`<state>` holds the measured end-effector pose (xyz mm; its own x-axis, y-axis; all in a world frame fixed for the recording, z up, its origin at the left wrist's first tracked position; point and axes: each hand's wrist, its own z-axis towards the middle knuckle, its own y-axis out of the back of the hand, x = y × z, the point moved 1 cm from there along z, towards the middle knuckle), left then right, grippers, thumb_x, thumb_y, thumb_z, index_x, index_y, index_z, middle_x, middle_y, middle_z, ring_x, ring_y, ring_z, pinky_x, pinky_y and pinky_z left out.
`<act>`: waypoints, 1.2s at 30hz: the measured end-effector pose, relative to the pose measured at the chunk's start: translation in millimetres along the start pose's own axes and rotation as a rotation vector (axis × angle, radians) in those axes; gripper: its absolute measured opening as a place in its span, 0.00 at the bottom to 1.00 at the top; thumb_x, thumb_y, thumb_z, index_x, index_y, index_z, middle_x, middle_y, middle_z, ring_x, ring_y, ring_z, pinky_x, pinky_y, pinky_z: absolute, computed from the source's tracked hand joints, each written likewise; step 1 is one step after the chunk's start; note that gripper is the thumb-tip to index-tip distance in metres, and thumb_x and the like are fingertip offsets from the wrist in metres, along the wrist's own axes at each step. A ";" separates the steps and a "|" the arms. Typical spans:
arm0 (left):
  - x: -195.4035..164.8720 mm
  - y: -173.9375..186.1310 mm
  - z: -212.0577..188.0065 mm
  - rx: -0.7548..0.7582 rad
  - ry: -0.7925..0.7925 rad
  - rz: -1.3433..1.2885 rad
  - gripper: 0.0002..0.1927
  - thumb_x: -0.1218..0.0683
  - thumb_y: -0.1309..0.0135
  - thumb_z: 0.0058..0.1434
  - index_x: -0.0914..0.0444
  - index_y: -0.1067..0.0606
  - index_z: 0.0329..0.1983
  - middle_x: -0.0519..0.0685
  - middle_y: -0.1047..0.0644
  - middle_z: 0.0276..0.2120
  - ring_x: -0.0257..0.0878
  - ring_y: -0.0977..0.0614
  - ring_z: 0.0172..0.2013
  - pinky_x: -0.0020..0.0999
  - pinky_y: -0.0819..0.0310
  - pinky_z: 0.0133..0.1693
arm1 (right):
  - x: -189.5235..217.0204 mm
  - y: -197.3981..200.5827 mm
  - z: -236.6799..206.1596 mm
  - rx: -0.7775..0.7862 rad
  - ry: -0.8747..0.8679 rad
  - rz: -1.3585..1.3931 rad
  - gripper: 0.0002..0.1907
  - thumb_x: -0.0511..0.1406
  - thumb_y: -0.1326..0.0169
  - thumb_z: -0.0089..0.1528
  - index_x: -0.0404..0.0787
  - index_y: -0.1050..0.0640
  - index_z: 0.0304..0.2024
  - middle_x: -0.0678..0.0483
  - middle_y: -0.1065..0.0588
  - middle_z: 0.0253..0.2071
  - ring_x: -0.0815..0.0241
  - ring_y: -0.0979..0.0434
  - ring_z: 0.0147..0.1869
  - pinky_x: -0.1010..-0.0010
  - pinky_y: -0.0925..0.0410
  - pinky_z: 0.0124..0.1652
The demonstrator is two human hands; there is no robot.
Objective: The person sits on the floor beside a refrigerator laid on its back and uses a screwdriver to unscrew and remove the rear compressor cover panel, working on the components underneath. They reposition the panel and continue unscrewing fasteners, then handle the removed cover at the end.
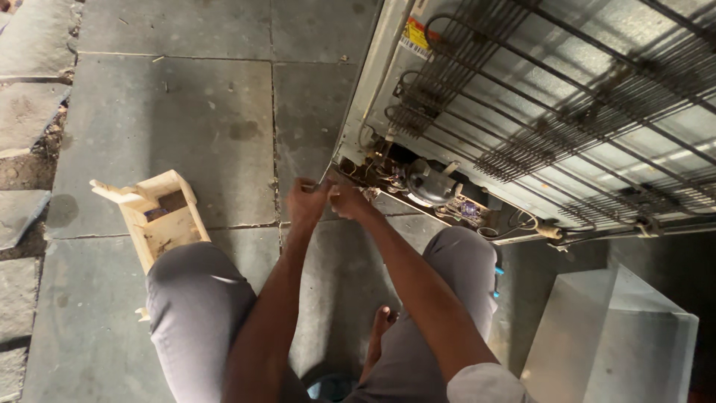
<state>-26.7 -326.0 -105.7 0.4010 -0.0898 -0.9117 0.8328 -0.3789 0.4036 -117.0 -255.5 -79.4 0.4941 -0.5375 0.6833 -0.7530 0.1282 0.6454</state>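
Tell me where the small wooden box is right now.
In the head view, the wooden box lies on the stone floor at the left, just beyond the person's left knee and well left of the hands.

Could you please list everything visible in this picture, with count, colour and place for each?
Refrigerator back: one, pale grey metal, upper right, lying tilted.
Condenser coil grid: one, black wire, across the refrigerator back.
Compressor: one, dark grey, in the bottom recess of the refrigerator, amid tangled wires.
Yellow label: one, near the refrigerator's top edge.
Wooden box: one, pale wood, open-topped, on the floor at left.
Metal panel: one, grey, lower right.
Stone floor: grey slabs, throughout.
Knees: two, in grey trousers, lower centre.
Bare foot: one, between the knees.
Left hand: one, by the refrigerator's lower corner.
Right hand: one, touching the left hand; whatever they pinch is too small to tell.
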 end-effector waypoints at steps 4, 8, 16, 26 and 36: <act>2.9 1.7 -0.6 -0.024 -0.083 -0.048 0.21 0.44 0.31 0.49 0.64 0.20 0.37 0.55 0.17 0.31 0.50 0.14 0.34 0.45 0.22 0.38 | -8.9 8.2 14.1 -0.131 -0.189 0.426 0.11 0.40 0.46 0.63 0.42 0.20 0.44 0.55 0.23 0.26 0.59 0.24 0.26 0.66 0.31 0.23; 5.5 2.7 -2.2 0.021 -0.097 0.021 0.20 0.43 0.33 0.55 0.64 0.19 0.39 0.59 0.18 0.32 0.55 0.15 0.36 0.47 0.23 0.38 | -11.2 18.7 28.5 -0.305 -0.233 1.064 0.12 0.38 0.46 0.62 0.43 0.21 0.47 0.53 0.22 0.31 0.58 0.23 0.26 0.65 0.33 0.21; 10.9 -2.0 -0.5 0.113 -0.014 -0.046 0.21 0.41 0.51 0.71 0.62 0.18 0.39 0.56 0.19 0.27 0.53 0.14 0.33 0.48 0.24 0.37 | -4.5 28.4 40.8 -0.216 -0.341 1.422 0.17 0.42 0.48 0.67 0.41 0.26 0.54 0.52 0.23 0.50 0.51 0.22 0.58 0.57 0.27 0.54; 9.8 -1.8 4.9 0.030 -0.235 -0.022 0.15 0.49 0.34 0.55 0.64 0.20 0.37 0.58 0.16 0.32 0.52 0.14 0.34 0.45 0.22 0.38 | -14.1 22.7 62.1 -0.057 -0.252 1.679 0.17 0.43 0.54 0.70 0.43 0.25 0.55 0.54 0.24 0.61 0.51 0.26 0.66 0.56 0.32 0.60; 1.6 -6.6 6.4 0.169 -0.225 -0.060 0.12 0.52 0.53 0.71 0.62 0.24 0.51 0.58 0.16 0.37 0.56 0.15 0.40 0.49 0.22 0.41 | -13.6 14.4 70.5 -0.130 -0.302 1.832 0.10 0.42 0.48 0.68 0.47 0.23 0.48 0.57 0.20 0.52 0.55 0.22 0.60 0.58 0.31 0.56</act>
<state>-34.0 -329.5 -110.3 0.2421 -0.2574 -0.9355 0.7697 -0.5360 0.3467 -165.2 -305.1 -103.4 -0.8886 0.2173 0.4040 -0.1505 0.6938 -0.7042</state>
